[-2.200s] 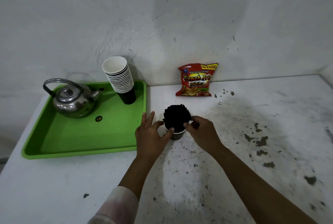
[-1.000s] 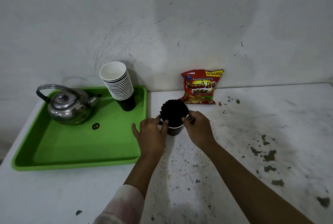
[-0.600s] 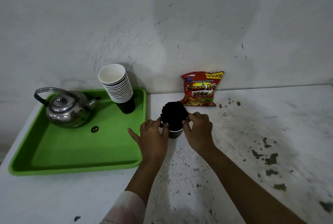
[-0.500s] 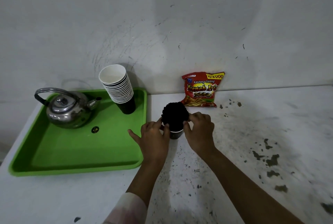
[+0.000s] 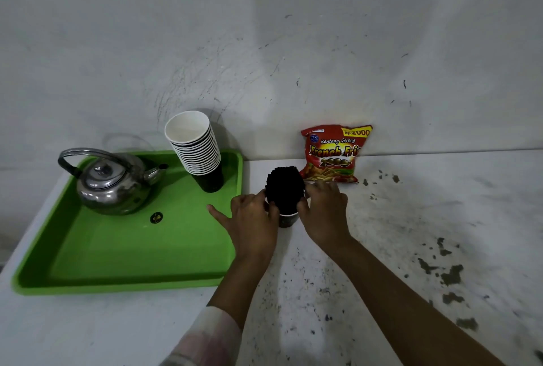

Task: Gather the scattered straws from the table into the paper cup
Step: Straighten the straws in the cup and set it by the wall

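1. Straws [image 5: 284, 186] stand bundled in the paper cup [image 5: 287, 218], just right of the green tray [image 5: 117, 251].
2. My left hand [image 5: 254, 223] and right hand [image 5: 323, 212] clasp the bundle.
3. I'd squeeze evenly, keeping the cup upright.

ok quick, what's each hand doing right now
Left hand: curled against the left side of the straws above the cup, little finger stretched out.
Right hand: curled against the bundle's right side.
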